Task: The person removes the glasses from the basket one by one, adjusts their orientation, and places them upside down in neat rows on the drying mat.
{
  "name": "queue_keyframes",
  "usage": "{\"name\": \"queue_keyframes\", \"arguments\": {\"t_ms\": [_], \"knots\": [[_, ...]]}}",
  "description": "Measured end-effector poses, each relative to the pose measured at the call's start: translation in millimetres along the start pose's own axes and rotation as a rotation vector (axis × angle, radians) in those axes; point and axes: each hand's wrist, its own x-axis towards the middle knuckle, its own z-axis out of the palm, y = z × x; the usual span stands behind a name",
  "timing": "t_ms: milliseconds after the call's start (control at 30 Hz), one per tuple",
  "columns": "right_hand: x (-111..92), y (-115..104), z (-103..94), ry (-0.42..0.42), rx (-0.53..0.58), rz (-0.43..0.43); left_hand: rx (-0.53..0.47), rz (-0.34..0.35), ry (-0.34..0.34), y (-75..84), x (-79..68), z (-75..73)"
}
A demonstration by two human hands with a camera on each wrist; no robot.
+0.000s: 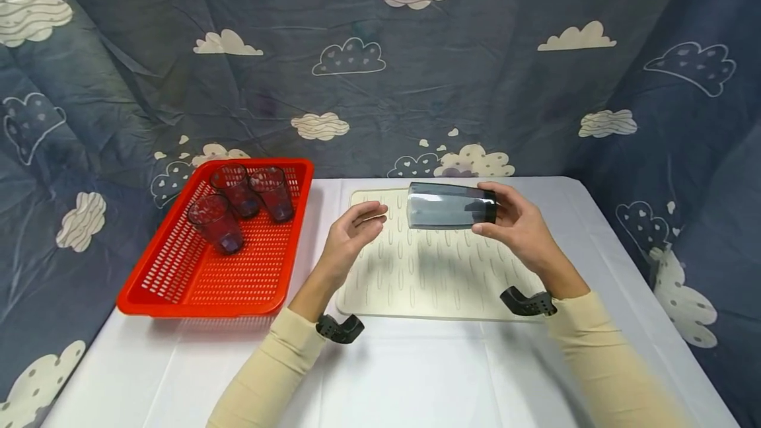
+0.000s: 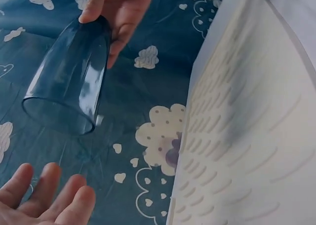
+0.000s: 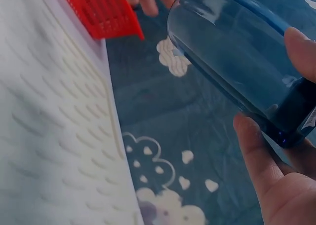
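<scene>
My right hand [image 1: 520, 226] grips a blue-tinted drinking glass [image 1: 446, 206] by its base end. The glass lies sideways in the air above a cream ridged mat [image 1: 380, 283], its open mouth pointing left. In the left wrist view the mouth of the glass [image 2: 59, 114] faces my left hand [image 2: 47, 200]. That left hand [image 1: 357, 230] is raised over the mat's left part, fingers loosely bent and holding nothing, a short gap from the rim. In the right wrist view, thumb and fingers wrap the dark base of the glass [image 3: 232, 52].
On the left stands a red perforated plastic basket [image 1: 238, 289] with three tinted glasses [image 1: 217, 223] leaning in it. A white cloth covers the table [image 1: 416, 368]. A dark blue curtain [image 1: 267, 98] with cloud prints hangs behind and at both sides.
</scene>
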Motion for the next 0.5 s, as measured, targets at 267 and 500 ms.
{"name": "queue_keyframes", "arguments": {"t_ms": [267,500], "knots": [[1.4,-10.4,-32.1,0.058,-0.275,0.062,0.116,0.092,0.084,-3.4,-6.3,-7.3],[9.9,-12.8,-57.3,0.094,-0.395,0.127,0.125,0.064,0.106,-4.9,-11.4,-13.3]]}}
